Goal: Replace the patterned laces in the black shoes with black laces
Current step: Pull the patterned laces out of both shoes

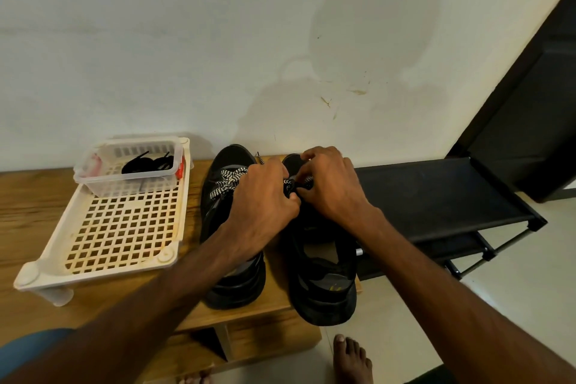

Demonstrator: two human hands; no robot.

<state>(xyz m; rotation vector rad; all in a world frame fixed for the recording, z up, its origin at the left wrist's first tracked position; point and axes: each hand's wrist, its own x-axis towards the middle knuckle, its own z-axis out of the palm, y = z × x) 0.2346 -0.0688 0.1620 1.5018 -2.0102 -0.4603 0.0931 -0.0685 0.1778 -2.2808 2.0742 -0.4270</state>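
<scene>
Bottom of frame: bare foot (352, 358) on pale floor, just right of a wooden bench (31, 212). On the bench, centre of frame, two black shoes side by side, heels toward the camera, toes toward the wall. The shoe nearer the tray (232, 287) has its patterned lace (229, 182) lying loose across the top, w/ one tip sticking out past the toe. The second shoe (324, 290) sits at the bench's right edge. Both hands meet over its front. L hand (265, 199): fingers curled, pinching that shoe's black-and-white lace (300, 184). R hand (333, 184): thumb & fingertips pinching the same lace from the other side. Left of frame: white perforated tray (93, 276), and at its far end a clear basket (93, 165) holding coiled black laces (146, 163). Right of frame: black shoe rack (436, 196), lower than the bench. Behind everything, a pale scuffed wall (218, 40).
</scene>
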